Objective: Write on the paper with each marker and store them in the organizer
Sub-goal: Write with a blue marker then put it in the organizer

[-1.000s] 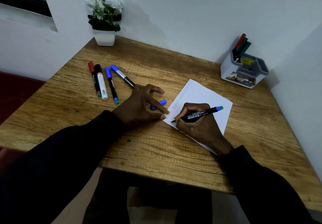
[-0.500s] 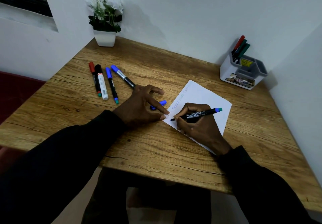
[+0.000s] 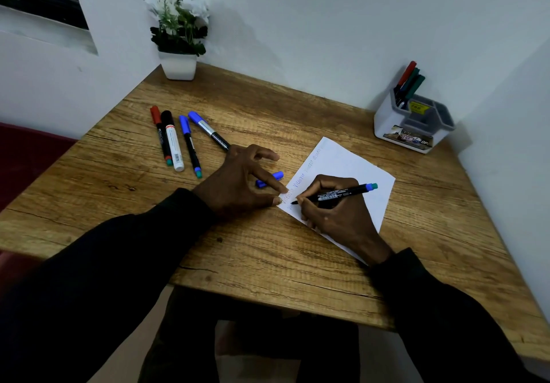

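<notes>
Right hand (image 3: 336, 219) grips the marker (image 3: 336, 195) in closed fingers, tip on the paper (image 3: 357, 168) near the desk's front edge, long axis running right. Left hand (image 3: 238, 183) pins the paper's left corner, fingers spread, cap (image 3: 269, 179) beneath. Organizer (image 3: 413, 123) stands at the far right corner, nearer the right hand

White-flowered potted plant (image 3: 178, 34) at wooden table's (image 3: 268, 248) far-left corner, against wall (image 3: 327, 19).

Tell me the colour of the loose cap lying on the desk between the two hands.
Blue. The loose cap shows in the head view, the only one.
</notes>
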